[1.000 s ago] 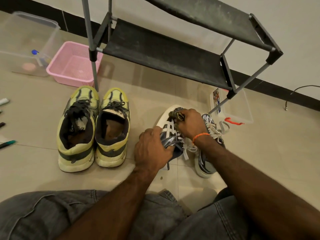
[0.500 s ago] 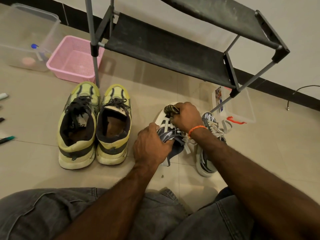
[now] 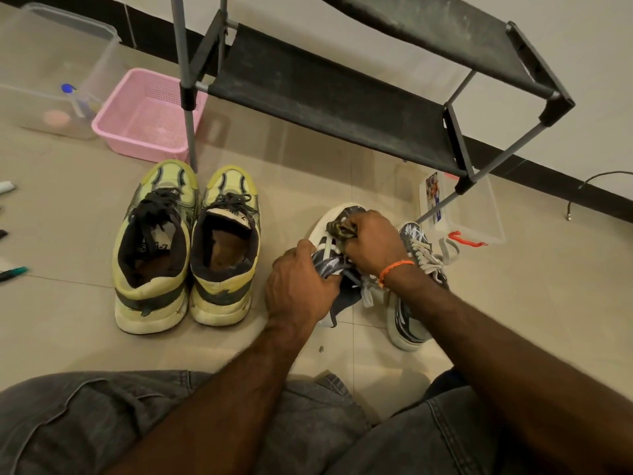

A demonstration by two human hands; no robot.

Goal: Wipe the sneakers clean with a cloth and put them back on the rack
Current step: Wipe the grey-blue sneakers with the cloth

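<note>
Left hand point(image 3: 298, 286) fingers curled gripping navy striped sneaker point(image 3: 337, 269), right hand point(image 3: 373, 245) fingers pinching dark cloth point(image 3: 340, 229) against its toe, matching sneaker point(image 3: 411, 303) just right

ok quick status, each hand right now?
Left hand: grips the blue-and-white sneaker, steadying it.
Right hand: holds the bunched cloth against that sneaker's toe.

Left hand point(image 3: 298, 286) gripping navy sneaker point(image 3: 337, 269), right hand point(image 3: 371, 243) pressing crumpled cloth point(image 3: 339, 229) onto its toe.
</note>
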